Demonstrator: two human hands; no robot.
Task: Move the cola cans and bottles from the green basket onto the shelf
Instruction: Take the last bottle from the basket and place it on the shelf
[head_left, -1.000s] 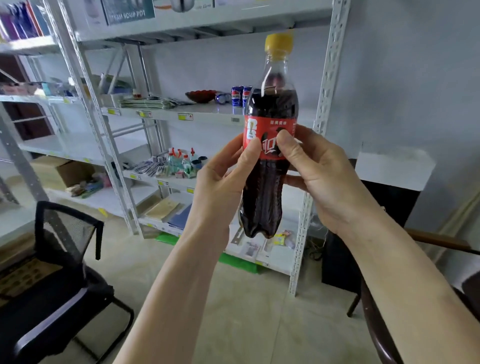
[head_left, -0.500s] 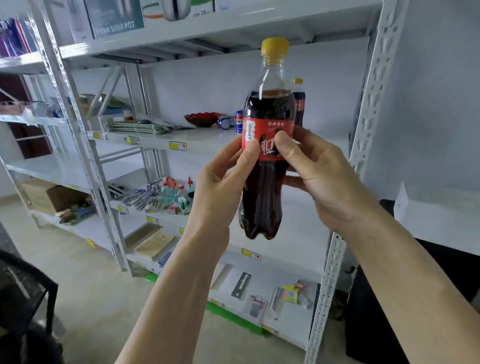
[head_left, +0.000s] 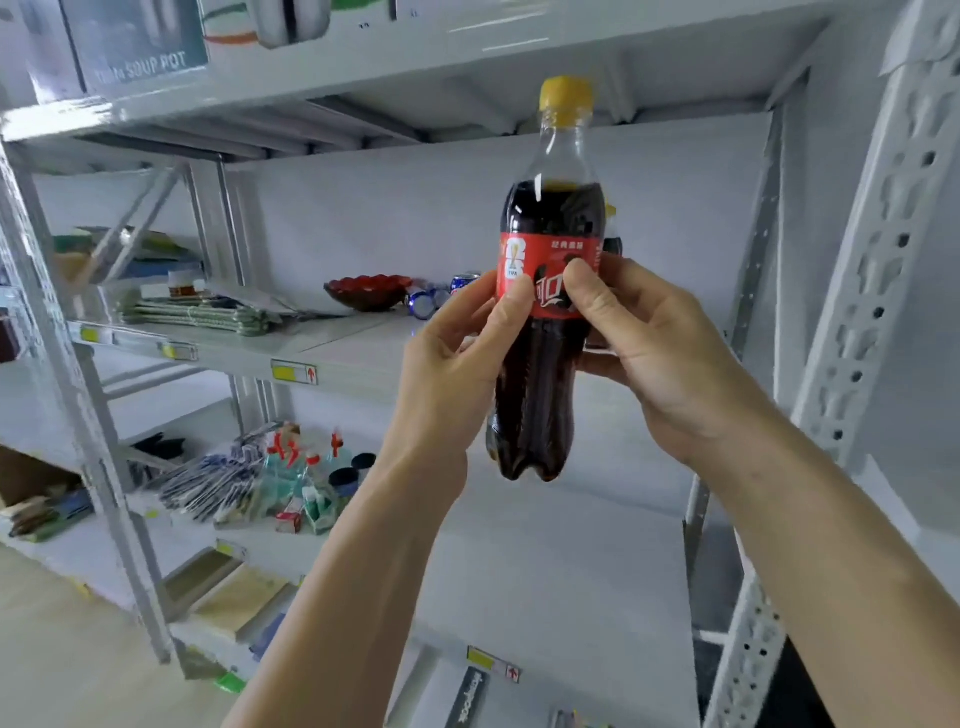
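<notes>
A cola bottle with a yellow cap and red label stands upright in the air in front of the white shelf. My left hand grips it from the left and my right hand from the right, both thumbs pressed on the label. On the shelf behind it lie blue cola cans, and a second bottle stands mostly hidden behind the held one. The green basket is out of view.
A red bowl and folded green cloths sit on the same shelf to the left. White perforated uprights frame the bay on the right. The lower shelf holds spray bottles and small goods. Boxes stand on the top shelf.
The view has closed in on the shelf, which now looms larger. Both hands keep the same grip on the bottle, which now sits in front of the middle shelf.
</notes>
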